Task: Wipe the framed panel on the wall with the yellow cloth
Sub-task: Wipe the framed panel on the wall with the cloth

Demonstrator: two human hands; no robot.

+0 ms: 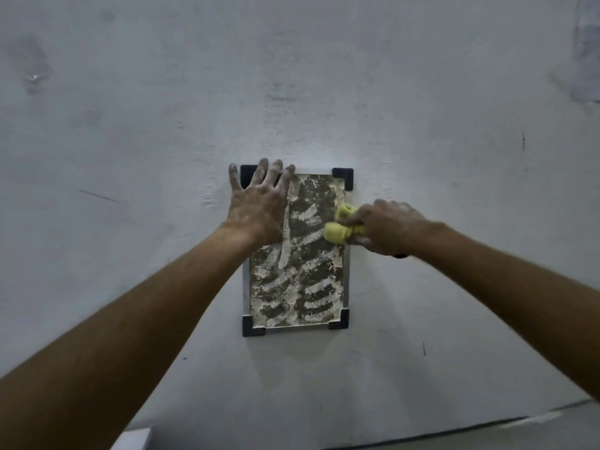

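- The grip of the right hand point(386, 227) is closing around the yellow cloth point(341, 227), bunching it into a wad so that two rounded lobes are projecting toward the panel; judged, this is giving a firm pad for scrubbing.
- The cloth is pressing against the right edge of the framed panel point(297, 254), roughly a third of the way down.
- The left hand point(259, 203) is lying flat and open, gripping nothing, fingers spreading over the panel's upper left corner and onto the wall point(130, 125); judged, it is bracing the frame against sliding.
- The panel is hanging upright on the wall, its surface carrying pale streaked residue over most of the area; wiping is looking far from finished.
- The upper left corner bracket is largely hiding under the left fingers.
- How the right fingers are wrapping the cloth is not showing.
- A pale object point(133, 440) at the lower edge is being cut off and cannot be identified.
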